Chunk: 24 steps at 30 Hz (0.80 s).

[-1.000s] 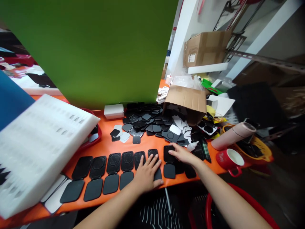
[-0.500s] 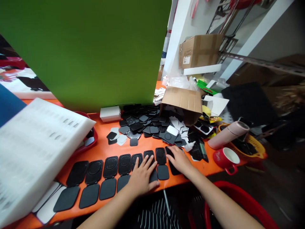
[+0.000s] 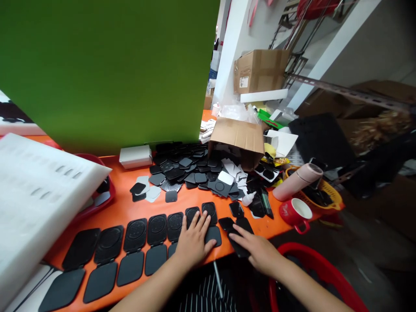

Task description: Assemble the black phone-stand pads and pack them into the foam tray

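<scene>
Black hinged pads lie unfolded in a slanting row on the orange table, several with a ring on the upper half. My left hand [image 3: 193,240] rests flat over the right part of this row, fingers spread, covering some pads. Just right of it lies the row's last pad [image 3: 213,235]. My right hand [image 3: 260,251] has its fingers stretched over another black hinged pad [image 3: 238,246], which sits askew by the front edge; the thumb is near the pad's lower edge, partly hidden. Behind that pad is one more unfolded pad [image 3: 236,209].
A heap of black and grey pieces [image 3: 185,169] lies along the green partition [image 3: 107,78]. A cardboard box [image 3: 238,134], glue bottle [image 3: 248,199], pink flask [image 3: 297,181] and red mug [image 3: 294,212] stand right. White foam [image 3: 42,208] leans at left; a red tub [image 3: 289,251] is below.
My right hand has drawn one black hinged pad toward the front edge, uncovering another behind it. My left hand stays spread on the row. The view has turned slightly right.
</scene>
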### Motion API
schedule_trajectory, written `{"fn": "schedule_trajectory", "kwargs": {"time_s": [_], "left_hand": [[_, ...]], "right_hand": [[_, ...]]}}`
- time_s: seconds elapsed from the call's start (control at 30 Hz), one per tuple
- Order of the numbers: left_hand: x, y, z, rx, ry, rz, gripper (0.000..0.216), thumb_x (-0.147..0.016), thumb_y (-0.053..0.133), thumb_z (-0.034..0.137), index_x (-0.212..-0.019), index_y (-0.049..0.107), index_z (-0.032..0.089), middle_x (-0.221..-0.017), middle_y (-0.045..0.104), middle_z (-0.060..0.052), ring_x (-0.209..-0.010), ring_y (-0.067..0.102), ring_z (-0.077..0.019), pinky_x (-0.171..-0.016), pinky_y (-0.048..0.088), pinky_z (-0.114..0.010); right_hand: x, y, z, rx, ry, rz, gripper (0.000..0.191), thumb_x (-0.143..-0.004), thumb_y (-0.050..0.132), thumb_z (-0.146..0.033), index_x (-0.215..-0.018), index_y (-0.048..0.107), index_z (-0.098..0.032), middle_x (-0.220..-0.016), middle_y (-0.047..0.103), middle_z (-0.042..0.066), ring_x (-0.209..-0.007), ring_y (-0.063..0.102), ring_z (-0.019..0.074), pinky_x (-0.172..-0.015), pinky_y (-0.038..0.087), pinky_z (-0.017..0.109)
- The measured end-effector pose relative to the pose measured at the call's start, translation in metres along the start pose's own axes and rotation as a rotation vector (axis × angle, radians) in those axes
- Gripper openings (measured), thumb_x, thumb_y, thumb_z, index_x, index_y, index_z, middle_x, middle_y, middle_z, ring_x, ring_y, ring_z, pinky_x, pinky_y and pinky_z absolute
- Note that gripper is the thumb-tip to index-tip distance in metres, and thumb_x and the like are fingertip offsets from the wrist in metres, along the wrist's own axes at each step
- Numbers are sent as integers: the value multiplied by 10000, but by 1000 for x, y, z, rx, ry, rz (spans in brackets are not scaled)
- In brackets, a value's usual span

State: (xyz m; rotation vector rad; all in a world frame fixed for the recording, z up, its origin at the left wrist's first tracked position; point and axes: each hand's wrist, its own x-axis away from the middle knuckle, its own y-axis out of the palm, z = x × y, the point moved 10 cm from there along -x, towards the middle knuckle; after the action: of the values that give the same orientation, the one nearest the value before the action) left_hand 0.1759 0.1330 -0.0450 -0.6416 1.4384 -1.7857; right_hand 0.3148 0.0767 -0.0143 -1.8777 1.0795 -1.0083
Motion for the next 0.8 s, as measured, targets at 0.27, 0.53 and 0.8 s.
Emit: {"fn": "schedule_trajectory", "kwargs": {"time_s": [0.27,0.53,0.8], "left_hand": [[1,2,2,-25,-28,-20,665,-798,328,545,-1366,229,213,-1434,187,-41,-1304,135,-305,-1014,-34,-569],[3,2,-1,-24,18,-51,650,-799,340,530,-1364,228,230,-1440,169,-41,-1306,135,-292,-1015,14,-564],[-16,-5,25,25,117,-36,701,-784,367,548,-1375,185,219,-1453,102,-47,-1315,90,-284,-1022,34,-542]], "right_hand": [[-75,-59,34,-425,116,58,267,-771,526,-252,-1034,534,-204,-977,622,30,-881,577,180,-770,440,288],[-127,-29,46,-209,267,130,346,-763,546,-226,-1106,539,-182,-1099,553,88,-994,528,204,-855,378,300],[-36,-36,68,75,500,345,380,-820,434,-433,-1094,536,-189,-1082,493,130,-936,532,265,-772,398,361]]}}
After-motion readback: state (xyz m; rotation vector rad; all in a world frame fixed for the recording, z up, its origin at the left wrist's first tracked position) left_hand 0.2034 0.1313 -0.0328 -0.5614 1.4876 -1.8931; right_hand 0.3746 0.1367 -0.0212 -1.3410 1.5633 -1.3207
